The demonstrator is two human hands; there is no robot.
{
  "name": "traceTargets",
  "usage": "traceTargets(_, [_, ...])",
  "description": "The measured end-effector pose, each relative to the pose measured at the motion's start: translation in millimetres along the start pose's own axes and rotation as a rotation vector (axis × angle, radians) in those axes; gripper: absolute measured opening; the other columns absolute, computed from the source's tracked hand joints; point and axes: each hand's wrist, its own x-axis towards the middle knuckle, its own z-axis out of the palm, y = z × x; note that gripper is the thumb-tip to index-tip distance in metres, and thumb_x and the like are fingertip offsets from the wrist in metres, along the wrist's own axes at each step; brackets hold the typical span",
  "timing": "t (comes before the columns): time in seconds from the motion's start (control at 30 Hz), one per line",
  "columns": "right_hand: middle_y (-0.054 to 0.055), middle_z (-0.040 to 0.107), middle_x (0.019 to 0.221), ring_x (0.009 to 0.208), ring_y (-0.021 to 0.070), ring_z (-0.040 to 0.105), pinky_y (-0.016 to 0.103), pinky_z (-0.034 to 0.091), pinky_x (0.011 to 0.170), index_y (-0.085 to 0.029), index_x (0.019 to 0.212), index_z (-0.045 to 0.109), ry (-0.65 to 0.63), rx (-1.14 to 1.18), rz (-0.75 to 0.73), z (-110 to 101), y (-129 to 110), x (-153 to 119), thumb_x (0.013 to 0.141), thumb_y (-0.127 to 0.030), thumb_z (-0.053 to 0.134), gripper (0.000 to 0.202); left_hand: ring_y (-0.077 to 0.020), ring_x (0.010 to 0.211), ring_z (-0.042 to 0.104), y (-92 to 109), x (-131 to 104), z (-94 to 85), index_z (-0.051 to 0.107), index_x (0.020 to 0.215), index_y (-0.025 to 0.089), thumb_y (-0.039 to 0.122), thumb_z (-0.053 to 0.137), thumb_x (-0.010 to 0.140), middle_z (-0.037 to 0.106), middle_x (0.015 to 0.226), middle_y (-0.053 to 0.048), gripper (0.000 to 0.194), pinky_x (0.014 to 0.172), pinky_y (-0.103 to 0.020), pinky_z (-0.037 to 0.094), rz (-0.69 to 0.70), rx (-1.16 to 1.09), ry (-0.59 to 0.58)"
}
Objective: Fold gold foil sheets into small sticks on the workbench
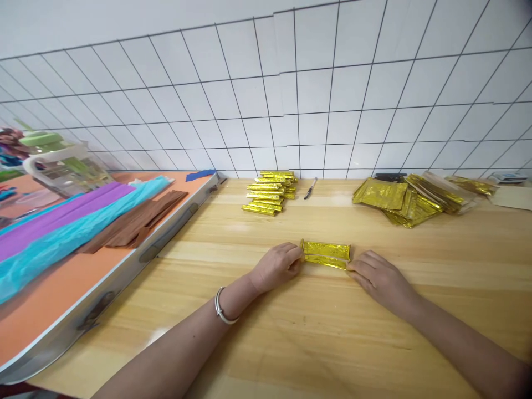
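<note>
A sheet of shiny gold foil paper (326,251) lies on the wooden table in front of me, creased lengthwise with its near edge folded over. My left hand (279,266) pinches its left end, and a silver bangle circles that wrist. At the near right corner, the fingers of my right hand (377,277) are closed on the paper too. Beyond the left hand is a stack of narrow folded gold strips (266,194). Farther right lies a loose pile of flat gold foil sheets (386,197).
A pen (310,189) lies near the tiled wall (316,94). To the left, an orange-topped tray (137,260) with a metal edge holds purple, turquoise and brown crepe paper (141,219). A clear jug with a green lid (68,163) stands at the back left.
</note>
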Motion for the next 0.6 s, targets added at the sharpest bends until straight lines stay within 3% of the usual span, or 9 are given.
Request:
traceTargets(0.3, [0.008,0.064,0.091,0.087,0.0206,0.055,0.038,0.046,0.082,-0.016,0.099,0.062,0.070,-0.196,-0.042,-1.6,-3.3,-2.2,0.089,-0.019,0.049,0.016,-0.0110,0.066,0.049,0.2,-1.3,-1.0,0.051,0.078,0.017,0.001,0.044,0.069,0.054,0.071,0.000,0.019,0.061,-0.020,0.039,-0.054,-0.173,0.041])
traceTargets(0.6, [0.011,0.062,0.089,0.089,0.0233,0.053,0.040,0.046,0.081,-0.012,0.103,0.060,0.022,-0.299,-0.117,-2.5,-0.7,-2.5,0.089,-0.009,0.043,0.023,-0.0096,0.064,0.049,2.3,-2.1,-2.2,0.050,0.078,0.017,0.001,0.044,0.067,0.054,0.073,0.001,0.020,0.059,-0.019,0.039,-0.051,-0.229,0.006])
